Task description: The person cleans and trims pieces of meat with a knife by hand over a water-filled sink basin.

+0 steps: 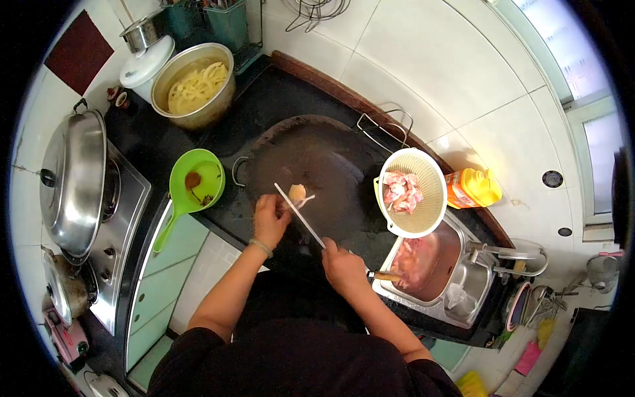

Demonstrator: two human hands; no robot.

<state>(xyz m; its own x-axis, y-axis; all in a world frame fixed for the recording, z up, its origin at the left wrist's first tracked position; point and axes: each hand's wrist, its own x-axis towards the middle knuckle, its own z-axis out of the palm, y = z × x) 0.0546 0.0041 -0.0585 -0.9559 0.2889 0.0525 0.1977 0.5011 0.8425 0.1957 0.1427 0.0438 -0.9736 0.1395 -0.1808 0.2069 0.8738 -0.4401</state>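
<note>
My right hand (pixel 345 268) is closed round a knife (pixel 299 216), whose wooden handle end shows behind the fist. The narrow blade points up and left over a round dark chopping board (pixel 311 155). My left hand (pixel 270 221), fingers bent together, is at a small pale piece of meat (pixel 297 194) on the board, just left of the blade tip. Part of the meat lies beyond the blade. To the right, a cream colander (pixel 430 192) holds pink cut meat pieces (pixel 401 192).
A green ladle-like bowl (pixel 211 173) and a metal pot (pixel 225 99) with yellow strips in water are on the left. At right are a yellow-capped bottle (pixel 477 188) and a sink (pixel 476 286) with meat in reddish water. A stove (pixel 126 245) carries a large lidded wok.
</note>
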